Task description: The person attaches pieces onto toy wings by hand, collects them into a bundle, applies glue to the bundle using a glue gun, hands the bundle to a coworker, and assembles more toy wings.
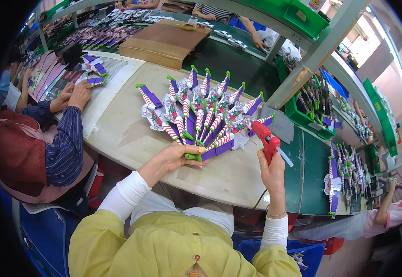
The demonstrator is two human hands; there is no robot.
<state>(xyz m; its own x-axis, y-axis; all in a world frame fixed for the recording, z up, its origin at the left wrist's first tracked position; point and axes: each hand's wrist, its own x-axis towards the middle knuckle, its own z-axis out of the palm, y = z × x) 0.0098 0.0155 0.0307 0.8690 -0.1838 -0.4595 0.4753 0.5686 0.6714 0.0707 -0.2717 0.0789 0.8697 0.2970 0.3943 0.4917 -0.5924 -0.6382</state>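
My left hand (179,156) is closed on the green tip of a toy spaceship with a purple wing (222,147) and a red-and-white striped part. In my right hand (273,175) is a red hot glue gun (266,140), with a pale glue stick (285,157) coming out of its back. Its nozzle points left at the body of the held toy; whether it touches cannot be told. Just beyond, a fan of several similar toy spaceships (205,99), white, purple and green, lies on the pale worktop (122,122).
At left a person in a striped sleeve (67,150) handles a similar toy (94,67). A brown cardboard box (157,41) stands at the back. A metal post (309,60) and a green bin of toys (312,108) are right. More toys (349,173) lie on the green surface (298,184).
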